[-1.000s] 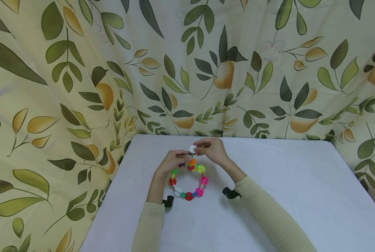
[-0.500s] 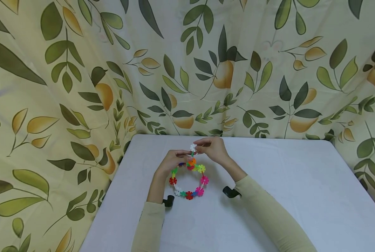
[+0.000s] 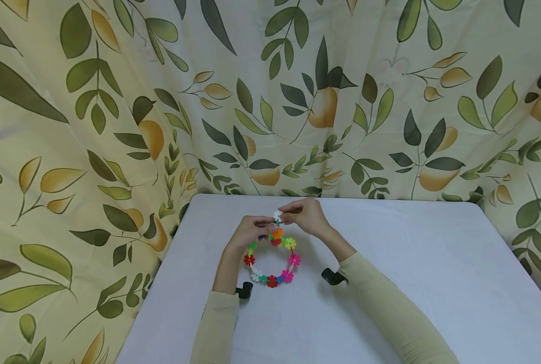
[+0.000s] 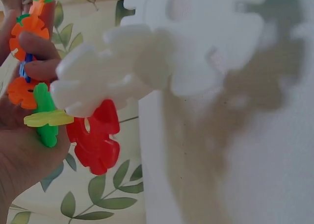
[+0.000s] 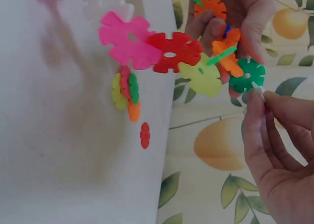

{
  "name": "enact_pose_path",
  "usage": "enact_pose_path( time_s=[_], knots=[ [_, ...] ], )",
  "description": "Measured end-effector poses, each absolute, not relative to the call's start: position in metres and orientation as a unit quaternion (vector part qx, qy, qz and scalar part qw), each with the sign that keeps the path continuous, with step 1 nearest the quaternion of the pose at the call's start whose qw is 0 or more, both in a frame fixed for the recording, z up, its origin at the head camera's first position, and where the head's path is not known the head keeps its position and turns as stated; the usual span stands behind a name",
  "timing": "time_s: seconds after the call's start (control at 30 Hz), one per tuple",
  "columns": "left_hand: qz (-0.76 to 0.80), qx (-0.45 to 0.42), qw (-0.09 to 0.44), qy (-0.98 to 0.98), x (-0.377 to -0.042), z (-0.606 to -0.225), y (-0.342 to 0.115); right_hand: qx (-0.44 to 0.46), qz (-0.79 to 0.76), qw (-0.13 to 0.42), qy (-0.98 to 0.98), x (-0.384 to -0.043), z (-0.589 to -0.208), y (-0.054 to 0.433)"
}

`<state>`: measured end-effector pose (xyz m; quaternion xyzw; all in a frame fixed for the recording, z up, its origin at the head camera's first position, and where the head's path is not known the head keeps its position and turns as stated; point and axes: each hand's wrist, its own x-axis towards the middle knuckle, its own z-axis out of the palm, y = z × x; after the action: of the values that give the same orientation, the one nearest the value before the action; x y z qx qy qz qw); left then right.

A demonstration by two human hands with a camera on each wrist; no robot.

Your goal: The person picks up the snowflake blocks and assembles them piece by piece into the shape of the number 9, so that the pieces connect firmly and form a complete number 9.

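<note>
A ring of slotted, flower-shaped plastic discs [image 3: 295,260] in several colours hangs from the hands over the table. My left hand [image 3: 245,233] grips the ring at its top; its fingers curl round orange and blue discs [image 4: 24,94]. Above, my right hand [image 3: 308,217] pinches a white disc [image 3: 277,216] between thumb and fingertips. In the right wrist view this white disc [image 5: 258,88] is seen edge-on, right at the slotted rim of a green disc [image 5: 248,75]. Large white discs [image 4: 196,37] and a red disc [image 4: 98,140] of the ring hang close before the left wrist camera.
The table [image 3: 389,283] has a white cover. A leaf-and-fruit patterned curtain [image 3: 366,45] stands behind its far edge and along the left side. A black camera [image 3: 333,277] sits at the right wrist, another camera [image 3: 244,290] at the left.
Both hands keep their places and their hold. The white disc shifts and turns slightly between the right fingertips, and the lower ring sways a little.
</note>
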<state>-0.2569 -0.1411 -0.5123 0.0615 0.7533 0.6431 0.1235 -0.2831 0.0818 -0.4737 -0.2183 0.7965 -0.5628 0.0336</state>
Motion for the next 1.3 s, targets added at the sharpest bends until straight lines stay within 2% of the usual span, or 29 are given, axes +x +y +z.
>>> enact_pose_path(
  time_s=[0.33, 0.57, 0.73, 1.0, 1.3],
  knots=[
    [0.65, 0.065, 0.122, 0.747, -0.258, -0.511, -0.143, -0.208, -0.598, 0.057, 0.772, -0.287, -0.479, 0.08],
    [0.6, 0.101, 0.155, 0.778, -0.257, -0.51, -0.149, -0.189, -0.603, 0.033, 0.775, -0.297, -0.496, 0.077],
    [0.591, 0.108, 0.16, 0.783, -0.257, -0.511, -0.154, -0.181, -0.513, 0.018, 0.839, -0.308, -0.517, 0.078],
    [0.598, 0.124, 0.178, 0.772, -0.257, -0.513, -0.164, -0.259, -0.354, 0.107, 0.892, -0.319, -0.542, 0.067],
    [0.608, 0.114, 0.176, 0.765, -0.258, -0.514, -0.169, -0.292, -0.288, 0.097, 0.907, -0.318, -0.546, 0.055]
  ],
)
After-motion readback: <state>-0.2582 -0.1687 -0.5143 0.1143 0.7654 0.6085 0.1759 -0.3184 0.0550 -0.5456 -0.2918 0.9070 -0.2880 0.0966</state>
